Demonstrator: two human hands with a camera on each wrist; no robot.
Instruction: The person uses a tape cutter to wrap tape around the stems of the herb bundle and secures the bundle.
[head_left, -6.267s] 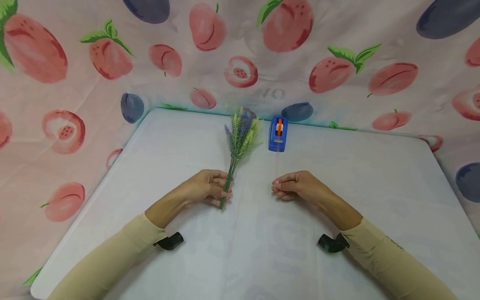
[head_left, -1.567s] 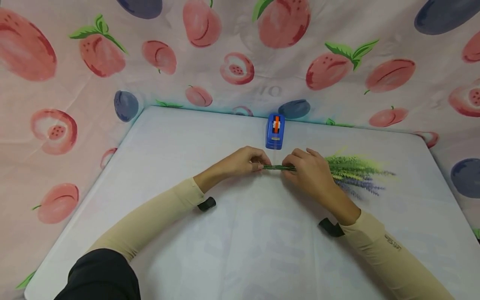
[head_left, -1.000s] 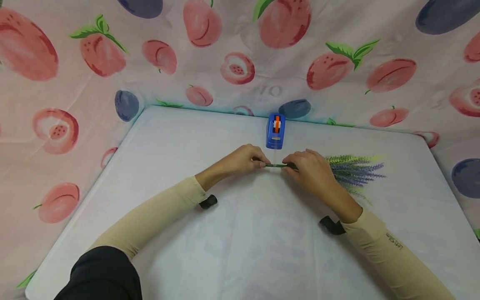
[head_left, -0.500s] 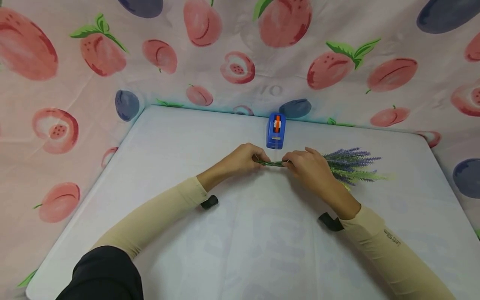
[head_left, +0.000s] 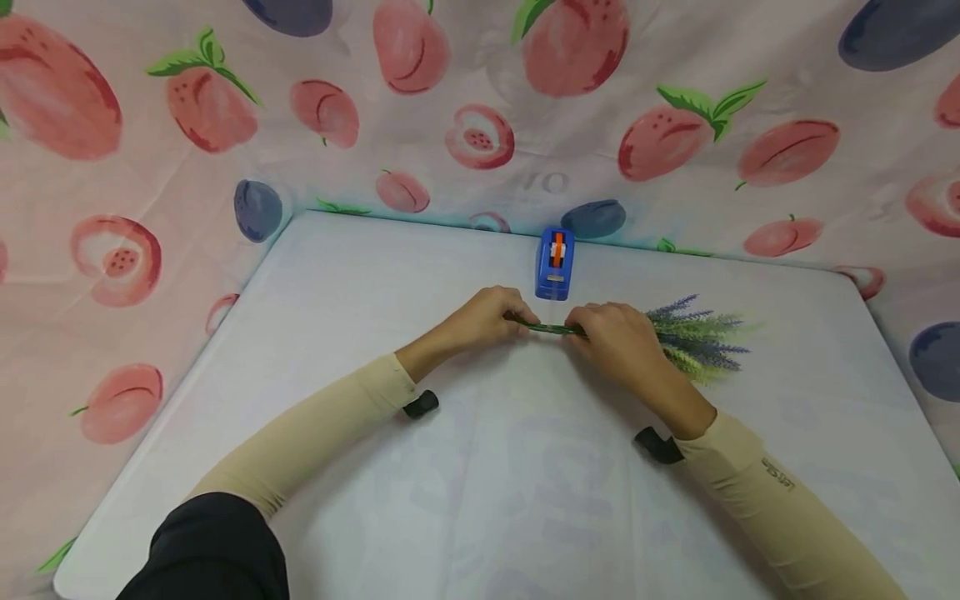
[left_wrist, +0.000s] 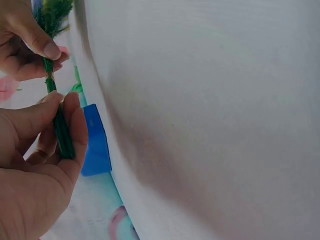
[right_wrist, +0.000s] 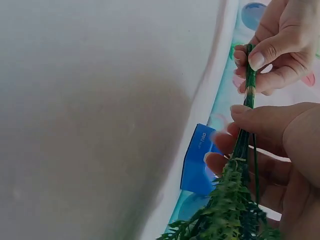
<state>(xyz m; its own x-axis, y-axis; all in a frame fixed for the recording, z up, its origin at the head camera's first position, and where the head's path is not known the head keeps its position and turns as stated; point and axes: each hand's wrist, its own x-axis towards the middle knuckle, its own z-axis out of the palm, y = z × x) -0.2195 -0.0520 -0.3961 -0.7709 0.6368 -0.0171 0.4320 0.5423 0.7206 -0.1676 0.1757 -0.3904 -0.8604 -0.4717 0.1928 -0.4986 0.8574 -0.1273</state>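
A bunch of lavender sprigs with purple and yellow-green heads lies sideways between the hands, heads to the right. My left hand pinches the stem ends between thumb and fingers. Farther up, my right hand grips the stems just below the heads, covering part of them. A short length of green stems shows between the hands. In the right wrist view, a narrow tan band of tape circles the stems there. Just behind stands a blue tape dispenser with an orange core; a clear strip hangs from its front toward the stems.
The white-covered table spreads under both forearms. A fruit-printed cloth hangs behind and at the sides. Black wrist devices sit below both sleeves, close over the table.
Earlier my left hand held the bunch upright and my right hand the tape end; now both grip the stems laid sideways. Over the last second the flower heads have turned round with the rolling stems.
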